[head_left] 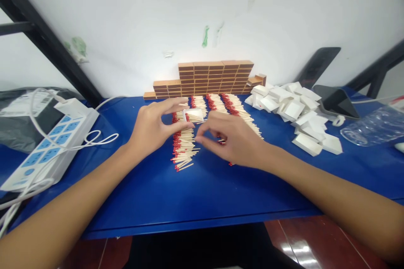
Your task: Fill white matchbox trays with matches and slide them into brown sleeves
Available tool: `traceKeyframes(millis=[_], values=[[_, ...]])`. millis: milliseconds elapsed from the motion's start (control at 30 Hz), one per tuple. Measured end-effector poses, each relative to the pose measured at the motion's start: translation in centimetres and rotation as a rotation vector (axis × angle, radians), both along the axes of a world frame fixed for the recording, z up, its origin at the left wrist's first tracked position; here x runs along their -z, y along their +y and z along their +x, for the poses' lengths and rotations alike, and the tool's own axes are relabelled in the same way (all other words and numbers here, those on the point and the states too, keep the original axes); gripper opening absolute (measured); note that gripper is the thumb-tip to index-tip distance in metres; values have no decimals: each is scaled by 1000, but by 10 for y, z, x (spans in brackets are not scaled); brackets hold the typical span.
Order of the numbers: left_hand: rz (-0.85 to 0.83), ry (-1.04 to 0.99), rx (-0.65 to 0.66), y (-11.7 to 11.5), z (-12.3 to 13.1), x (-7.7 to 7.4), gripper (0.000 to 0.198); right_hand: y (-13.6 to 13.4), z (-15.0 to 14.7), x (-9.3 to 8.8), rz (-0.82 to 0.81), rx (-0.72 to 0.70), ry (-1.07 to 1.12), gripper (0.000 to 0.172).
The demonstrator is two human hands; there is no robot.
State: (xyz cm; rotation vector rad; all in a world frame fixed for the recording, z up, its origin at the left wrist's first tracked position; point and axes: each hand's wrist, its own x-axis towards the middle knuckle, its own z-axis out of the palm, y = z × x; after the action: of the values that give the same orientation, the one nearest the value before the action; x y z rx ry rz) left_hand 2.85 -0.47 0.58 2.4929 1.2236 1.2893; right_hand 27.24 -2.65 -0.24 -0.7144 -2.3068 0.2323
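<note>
With our left hand we grasp a small white tray between thumb and fingers, a few matches inside it, above the left-hand rows of matches on the blue table. We bring our right hand just to the right and near side of the tray, its thumb and fingertip pinched together, though we cannot tell whether they grip a match. Beyond our hands we see stacked boxes at the far wall, and a heap of empty trays to the right.
</note>
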Motion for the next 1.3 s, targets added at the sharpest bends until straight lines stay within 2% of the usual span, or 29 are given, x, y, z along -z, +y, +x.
traceKeyframes(millis=[67, 167, 433, 633, 1000, 1133, 1233, 1300], values=[[-17, -11, -6, 1, -1, 0, 52, -9, -5, 2, -128, -106, -95, 4], [-31, -8, -15, 2, -1, 0, 53, -16, -11, 7, -268, -190, -223, 7], [-45, 8, -31, 1, -1, 1, 55, -19, -15, 5, -380, -184, -330, 7], [-57, 6, -31, 1, -1, 1, 54, -19, -16, 7, -324, -162, -319, 7], [-37, 17, -16, 1, -2, 1, 58, -22, -17, 2, -338, -120, -423, 11], [-32, 26, -12, 1, -2, 1, 57, -10, -8, -1, -231, -66, -186, 10], [-17, 32, 6, -1, 0, 2, 58, 4, 2, -3, -61, 112, 16, 9], [-15, 30, 31, -3, 1, 2, 59, 11, 7, -1, 19, 201, 58, 9]])
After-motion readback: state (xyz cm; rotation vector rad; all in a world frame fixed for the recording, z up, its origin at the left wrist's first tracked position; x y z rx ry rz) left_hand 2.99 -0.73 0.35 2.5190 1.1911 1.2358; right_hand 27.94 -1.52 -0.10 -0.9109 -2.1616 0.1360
